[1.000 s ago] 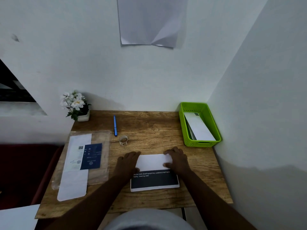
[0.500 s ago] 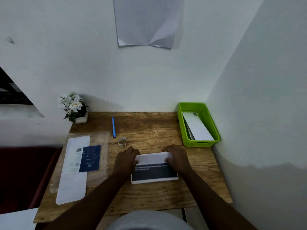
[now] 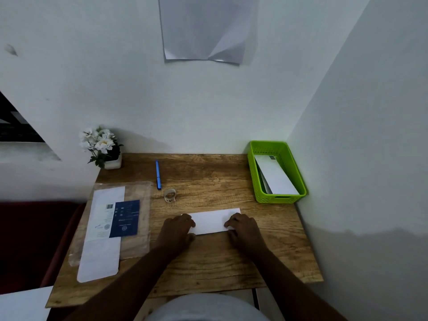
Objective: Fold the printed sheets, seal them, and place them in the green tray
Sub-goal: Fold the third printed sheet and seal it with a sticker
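A folded white sheet [image 3: 212,220] lies flat in the middle of the wooden table [image 3: 208,258], only its blank side showing. My left hand [image 3: 177,228] presses its left end and my right hand [image 3: 242,225] presses its right end, fingers curled on the paper. The green tray [image 3: 256,177] stands at the back right corner and holds folded white sheets [image 3: 274,177]. A roll of clear tape [image 3: 169,195] sits just behind the folded sheet. At the left, a stack of printed sheets [image 3: 102,232] with a dark blue panel lies on a clear plastic sleeve.
A blue pen [image 3: 158,174] lies behind the tape. A small pot of white flowers [image 3: 103,144] stands at the back left corner. White walls close the back and right sides. A sheet of paper [image 3: 206,28] hangs on the back wall.
The sheet's dark printed lower part has been folded over, leaving a narrower all-white strip. Both hands moved slightly away from me and now press its two ends.
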